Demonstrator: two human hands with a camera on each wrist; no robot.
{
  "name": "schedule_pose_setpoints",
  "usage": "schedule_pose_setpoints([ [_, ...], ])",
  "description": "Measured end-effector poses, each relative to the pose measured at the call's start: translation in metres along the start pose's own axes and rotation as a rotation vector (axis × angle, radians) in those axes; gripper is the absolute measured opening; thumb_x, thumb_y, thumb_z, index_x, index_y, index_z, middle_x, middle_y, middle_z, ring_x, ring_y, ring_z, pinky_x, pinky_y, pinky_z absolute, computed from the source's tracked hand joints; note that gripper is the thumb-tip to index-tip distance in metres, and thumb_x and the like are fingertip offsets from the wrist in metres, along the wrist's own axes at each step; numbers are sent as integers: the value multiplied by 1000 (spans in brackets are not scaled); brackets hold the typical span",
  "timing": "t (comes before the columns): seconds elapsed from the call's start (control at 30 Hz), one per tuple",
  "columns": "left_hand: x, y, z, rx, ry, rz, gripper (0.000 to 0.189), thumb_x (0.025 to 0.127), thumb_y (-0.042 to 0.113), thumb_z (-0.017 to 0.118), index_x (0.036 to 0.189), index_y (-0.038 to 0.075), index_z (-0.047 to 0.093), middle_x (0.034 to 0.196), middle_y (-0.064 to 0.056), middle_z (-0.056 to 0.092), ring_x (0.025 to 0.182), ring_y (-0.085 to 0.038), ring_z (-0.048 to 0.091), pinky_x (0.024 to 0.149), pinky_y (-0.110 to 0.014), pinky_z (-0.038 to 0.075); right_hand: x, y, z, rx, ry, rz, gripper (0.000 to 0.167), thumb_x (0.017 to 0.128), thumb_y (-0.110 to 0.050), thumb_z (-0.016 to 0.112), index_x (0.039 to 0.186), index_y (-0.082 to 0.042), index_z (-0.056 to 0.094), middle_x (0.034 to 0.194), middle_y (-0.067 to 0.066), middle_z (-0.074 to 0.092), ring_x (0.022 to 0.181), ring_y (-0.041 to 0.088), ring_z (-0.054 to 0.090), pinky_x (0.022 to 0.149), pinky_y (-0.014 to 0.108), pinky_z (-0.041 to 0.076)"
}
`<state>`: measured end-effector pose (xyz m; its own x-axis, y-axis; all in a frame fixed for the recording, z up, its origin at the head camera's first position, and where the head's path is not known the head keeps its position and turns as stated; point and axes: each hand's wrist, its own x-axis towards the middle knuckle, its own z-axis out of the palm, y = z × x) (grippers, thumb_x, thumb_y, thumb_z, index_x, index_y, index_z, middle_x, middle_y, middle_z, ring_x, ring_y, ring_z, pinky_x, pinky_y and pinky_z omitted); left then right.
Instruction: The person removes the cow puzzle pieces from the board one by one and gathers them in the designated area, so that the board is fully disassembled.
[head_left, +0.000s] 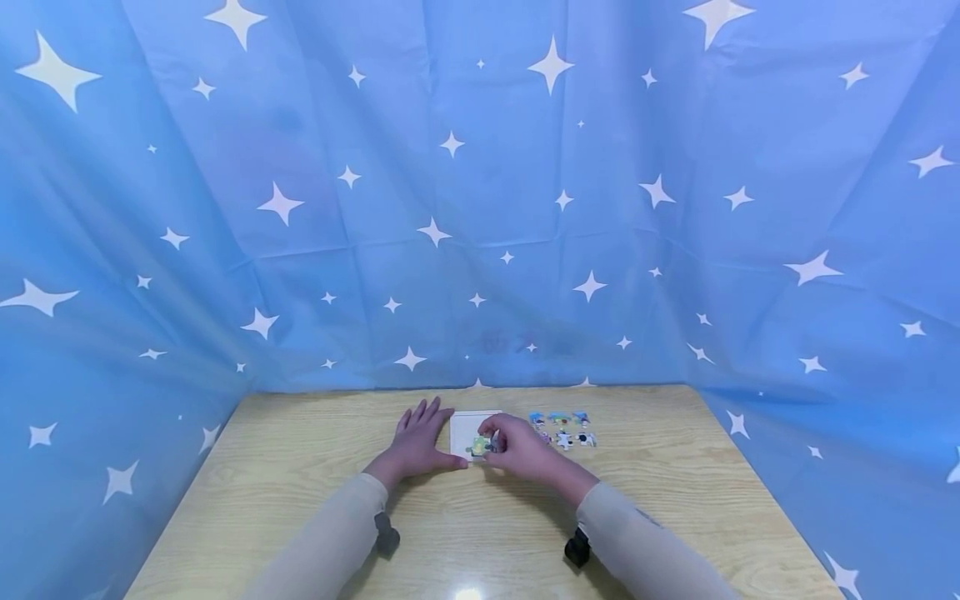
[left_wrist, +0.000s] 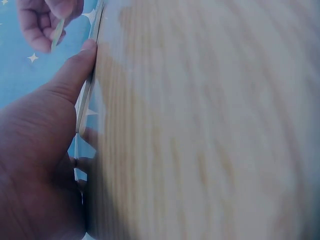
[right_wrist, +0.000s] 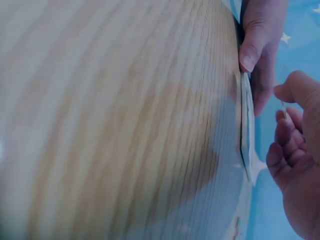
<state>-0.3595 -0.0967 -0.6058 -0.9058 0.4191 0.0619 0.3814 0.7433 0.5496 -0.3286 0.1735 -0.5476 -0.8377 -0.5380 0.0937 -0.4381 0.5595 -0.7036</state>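
A shallow white puzzle tray (head_left: pixel 463 423) lies flat on the table between the two hands. My left hand (head_left: pixel 422 443) rests at its left side, fingers spread and straight, thumb at the near left corner. Over the near part of the tray, my right hand (head_left: pixel 521 450) pinches a green and yellow jigsaw piece (head_left: pixel 478 447) between thumb and fingers. Seen edge-on in the left wrist view, the jigsaw piece (left_wrist: pixel 58 33) is raised above the tray's level. In the right wrist view the tray (right_wrist: pixel 246 125) shows as a thin slab beside the left thumb.
Several loose jigsaw pieces (head_left: pixel 564 438) lie in two rows right of the tray, partly hidden by the right hand. The wooden table (head_left: pixel 300 492) ends at a blue curtain (head_left: pixel 480 333) with white stars, which also hangs along both sides.
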Motion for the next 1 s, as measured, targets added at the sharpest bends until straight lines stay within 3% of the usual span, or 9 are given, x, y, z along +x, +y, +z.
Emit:
schedule_pose_setpoints([
  [0.23, 1, -2, 2, 7, 5, -4, 116, 80, 79, 83, 171, 19, 43, 183, -17, 19, 170, -43, 9, 133, -65, 4, -13, 8, -8, 24, 1, 25, 35, 98, -9, 82, 130, -5, 70, 101, 5, 67, 74, 14, 62, 69, 32, 56],
  [0.43, -2, 1, 0, 5, 11, 13, 118, 79, 80, 83, 170, 16, 44, 182, -21, 20, 168, -47, 10, 132, -68, 4, -26, 10, -16, 20, 15, 28, 33, 95, -7, 81, 127, -9, 71, 110, 3, 64, 82, 14, 62, 72, 31, 57],
  [0.73, -4, 8, -5, -12, 9, 14, 117, 80, 76, 85, 169, 12, 44, 181, -23, 22, 168, -49, 11, 132, -69, 4, -40, 16, -26, 19, 35, 38, 33, 98, -7, 81, 130, -9, 72, 107, -1, 66, 81, 14, 59, 70, 30, 55],
  [1.0, 1, -1, -1, -14, -5, -3, 118, 79, 78, 84, 172, 18, 42, 183, -17, 18, 170, -43, 8, 134, -65, 2, -51, 27, -33, -22, 54, 61, 34, 98, -9, 84, 130, -8, 75, 102, -4, 66, 74, 13, 55, 65, 29, 53],
])
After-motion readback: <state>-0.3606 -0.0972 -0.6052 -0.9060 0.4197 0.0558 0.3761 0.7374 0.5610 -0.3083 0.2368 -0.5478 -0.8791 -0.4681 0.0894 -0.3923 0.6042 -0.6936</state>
